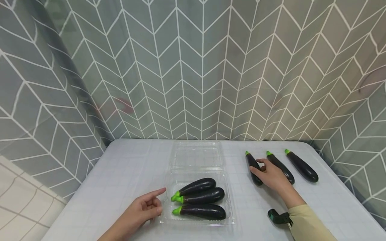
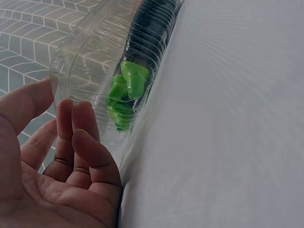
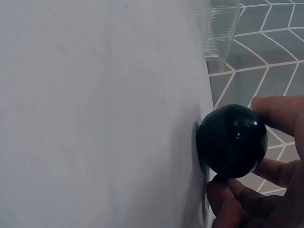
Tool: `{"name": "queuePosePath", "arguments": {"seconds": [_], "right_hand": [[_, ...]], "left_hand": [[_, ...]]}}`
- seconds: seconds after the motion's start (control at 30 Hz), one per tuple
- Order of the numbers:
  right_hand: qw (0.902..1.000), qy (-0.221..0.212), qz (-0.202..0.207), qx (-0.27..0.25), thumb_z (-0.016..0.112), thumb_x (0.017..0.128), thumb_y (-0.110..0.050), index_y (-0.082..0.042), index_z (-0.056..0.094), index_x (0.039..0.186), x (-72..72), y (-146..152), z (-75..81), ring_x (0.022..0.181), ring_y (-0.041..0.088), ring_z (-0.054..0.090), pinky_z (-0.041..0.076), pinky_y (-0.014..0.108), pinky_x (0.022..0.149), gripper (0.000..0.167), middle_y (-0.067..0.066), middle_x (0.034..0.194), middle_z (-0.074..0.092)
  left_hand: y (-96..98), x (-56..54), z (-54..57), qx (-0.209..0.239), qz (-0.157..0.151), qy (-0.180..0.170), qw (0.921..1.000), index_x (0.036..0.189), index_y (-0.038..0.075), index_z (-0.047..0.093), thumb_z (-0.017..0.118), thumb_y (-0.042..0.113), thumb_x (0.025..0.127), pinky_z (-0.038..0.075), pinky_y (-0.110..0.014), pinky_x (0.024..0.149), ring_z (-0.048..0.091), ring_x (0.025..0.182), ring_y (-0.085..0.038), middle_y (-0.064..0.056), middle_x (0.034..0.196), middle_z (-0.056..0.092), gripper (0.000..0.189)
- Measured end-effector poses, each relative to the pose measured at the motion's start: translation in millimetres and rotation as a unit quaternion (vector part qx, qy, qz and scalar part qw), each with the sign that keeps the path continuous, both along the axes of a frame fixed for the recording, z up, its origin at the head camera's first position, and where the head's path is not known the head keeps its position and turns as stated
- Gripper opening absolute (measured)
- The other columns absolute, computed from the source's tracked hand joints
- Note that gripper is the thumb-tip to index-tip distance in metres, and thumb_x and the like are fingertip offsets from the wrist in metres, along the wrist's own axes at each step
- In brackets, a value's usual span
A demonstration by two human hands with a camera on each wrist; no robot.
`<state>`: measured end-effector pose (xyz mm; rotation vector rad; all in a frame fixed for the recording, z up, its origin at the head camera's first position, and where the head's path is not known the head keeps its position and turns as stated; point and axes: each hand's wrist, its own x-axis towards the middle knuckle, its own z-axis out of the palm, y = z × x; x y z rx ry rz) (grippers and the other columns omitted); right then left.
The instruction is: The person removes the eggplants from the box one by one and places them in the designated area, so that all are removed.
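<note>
At the right, an eggplant (image 1: 252,164) with a green stem end lies on the table, and my right hand (image 1: 269,175) holds it between thumb and fingers. In the right wrist view its dark round end (image 3: 232,141) shows between the fingertips. My left hand (image 1: 141,209) is at the left side of a clear plastic clamshell container (image 1: 230,207), index finger stretched and the other fingers loosely bent, fingertips right at the rim. Inside the container lie three eggplants (image 1: 203,195), stem ends to the left. The left wrist view shows their green caps (image 2: 134,78) through the ribbed wall.
The container's clear lid (image 1: 196,155) lies folded back behind it. Two more eggplants (image 1: 281,167) (image 1: 301,166) lie right of my right hand on the white table (image 1: 129,160). A patterned grey curtain (image 1: 193,73) hangs behind and at both sides.
</note>
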<state>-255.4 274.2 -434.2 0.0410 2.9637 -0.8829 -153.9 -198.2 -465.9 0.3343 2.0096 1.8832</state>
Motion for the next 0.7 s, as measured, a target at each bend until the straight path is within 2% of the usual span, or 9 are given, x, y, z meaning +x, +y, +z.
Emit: {"name": "queuePosePath", "arguments": {"seconds": [0.37,0.7], "right_hand": [[0.9998,0.012,0.013,0.009,0.058,0.093,-0.058,0.001,0.044,0.143,-0.4,2.5,2.2,0.098,0.036,0.061,0.049,0.049,0.074,0.078,0.025,0.115,0.062],[0.9995,0.012,0.021,0.018,0.059,0.094,-0.055,0.002,0.043,0.143,0.2,4.1,2.5,0.101,0.039,0.06,0.049,0.051,0.076,0.077,0.028,0.116,0.061]], "left_hand": [[-0.5,-0.6,1.6,-0.004,0.003,-0.009,0.9999,0.15,-0.001,0.037,0.065,0.011,0.096,0.046,-0.023,0.063,0.053,0.073,-0.009,-0.01,0.099,0.058,0.063],[0.2,-1.2,1.8,-0.01,0.005,-0.013,0.9999,0.15,0.0,0.037,0.066,0.012,0.096,0.047,-0.023,0.063,0.053,0.074,-0.01,-0.01,0.099,0.058,0.063]]}}
